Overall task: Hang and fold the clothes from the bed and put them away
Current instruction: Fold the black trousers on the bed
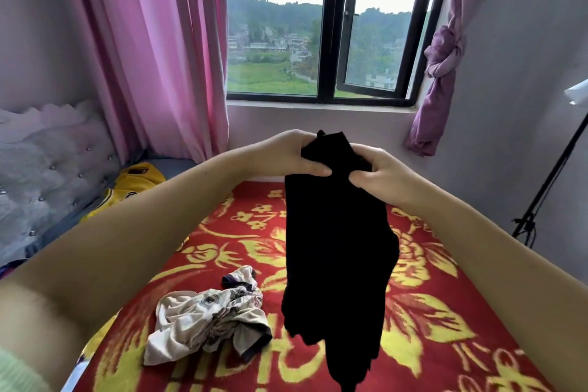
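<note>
Red floral bed (429, 312) w/ crumpled pale garment (203, 318); both hands' fingers (313, 169) pinch black garment (337, 248) hanging above.

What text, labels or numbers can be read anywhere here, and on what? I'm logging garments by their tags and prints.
None can be read.
Crumpled printed garment on the bed: small square patches that might be print or a label, too blurred to read.
Yellow cloth by the headboard: dark markings, illegible.
Red blanket: yellow flower shapes, no letters made out.
Black garment held by both hands: no tag showing.
</note>
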Demonstrator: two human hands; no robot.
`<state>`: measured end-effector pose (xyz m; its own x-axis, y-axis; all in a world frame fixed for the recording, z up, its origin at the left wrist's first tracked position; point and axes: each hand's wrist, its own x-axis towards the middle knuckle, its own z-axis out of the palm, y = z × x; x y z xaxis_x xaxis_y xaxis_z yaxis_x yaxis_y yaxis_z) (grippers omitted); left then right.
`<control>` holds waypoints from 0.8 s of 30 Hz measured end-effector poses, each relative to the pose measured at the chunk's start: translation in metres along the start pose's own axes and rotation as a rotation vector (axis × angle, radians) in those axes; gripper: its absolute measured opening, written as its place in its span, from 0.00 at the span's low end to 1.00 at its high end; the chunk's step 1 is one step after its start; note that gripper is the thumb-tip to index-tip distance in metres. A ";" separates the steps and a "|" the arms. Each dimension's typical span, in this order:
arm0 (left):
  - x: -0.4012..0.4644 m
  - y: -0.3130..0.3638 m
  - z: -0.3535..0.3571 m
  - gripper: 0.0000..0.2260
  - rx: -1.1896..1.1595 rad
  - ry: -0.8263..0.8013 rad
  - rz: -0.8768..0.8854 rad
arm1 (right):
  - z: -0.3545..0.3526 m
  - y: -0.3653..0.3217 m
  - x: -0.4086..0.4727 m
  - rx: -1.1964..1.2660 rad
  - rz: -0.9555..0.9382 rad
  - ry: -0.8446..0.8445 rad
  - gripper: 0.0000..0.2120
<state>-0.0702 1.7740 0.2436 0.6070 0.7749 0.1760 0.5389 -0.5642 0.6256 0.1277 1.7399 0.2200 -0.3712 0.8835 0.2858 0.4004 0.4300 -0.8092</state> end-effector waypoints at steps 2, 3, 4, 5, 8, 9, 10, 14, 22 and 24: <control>0.008 0.005 0.003 0.09 -0.145 -0.024 -0.024 | -0.007 0.006 -0.011 0.060 -0.003 0.032 0.21; 0.014 0.008 0.004 0.07 -0.177 -0.033 -0.019 | -0.010 0.014 -0.018 0.085 0.009 0.055 0.21; 0.019 0.011 0.005 0.06 -0.200 -0.041 -0.011 | -0.010 0.027 -0.026 0.100 0.027 0.071 0.20; 0.024 0.014 0.007 0.06 -0.220 -0.056 -0.002 | -0.007 0.044 -0.035 0.117 0.062 0.065 0.21; 0.038 0.012 0.012 0.04 -0.193 -0.093 -0.004 | 0.016 0.098 -0.059 0.168 0.233 -0.086 0.13; 0.043 0.005 0.016 0.04 -0.169 -0.115 -0.022 | 0.019 0.117 -0.063 0.157 0.289 -0.110 0.09; 0.046 -0.004 0.018 0.05 -0.143 -0.135 -0.048 | 0.018 0.133 -0.063 0.135 0.333 -0.115 0.08; 0.058 -0.055 0.031 0.05 -0.070 -0.076 -0.182 | -0.023 0.176 -0.039 -0.064 0.379 -0.060 0.06; 0.092 -0.074 0.016 0.06 -0.062 0.200 -0.047 | -0.089 0.159 0.009 -0.460 0.127 0.193 0.12; 0.082 -0.078 0.022 0.05 -0.037 0.121 -0.009 | -0.084 0.161 -0.002 -0.498 0.080 0.144 0.15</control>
<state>-0.0499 1.8754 0.1925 0.5263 0.8100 0.2588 0.5211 -0.5477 0.6546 0.2634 1.8227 0.1326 -0.2185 0.9187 0.3289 0.7858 0.3655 -0.4989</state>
